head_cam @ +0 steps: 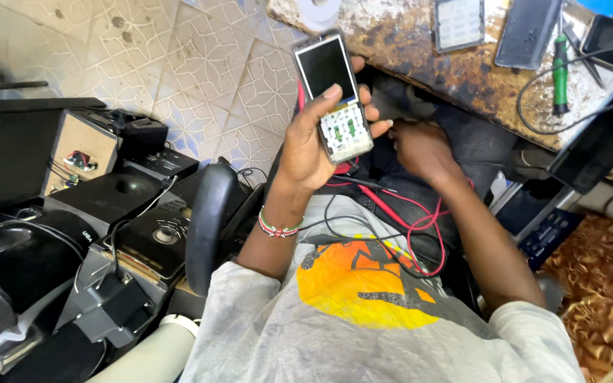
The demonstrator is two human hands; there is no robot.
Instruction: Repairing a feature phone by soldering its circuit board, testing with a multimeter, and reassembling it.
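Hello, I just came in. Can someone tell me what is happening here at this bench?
A seated person holds a small phone with its front cover off up in the left hand, thumb resting just below the dark screen. The right hand is lower, down at the lap, near red and black wires; what it grips cannot be seen. On the worn workbench lie another phone and a green screwdriver. Black speakers stand on the floor to the left.
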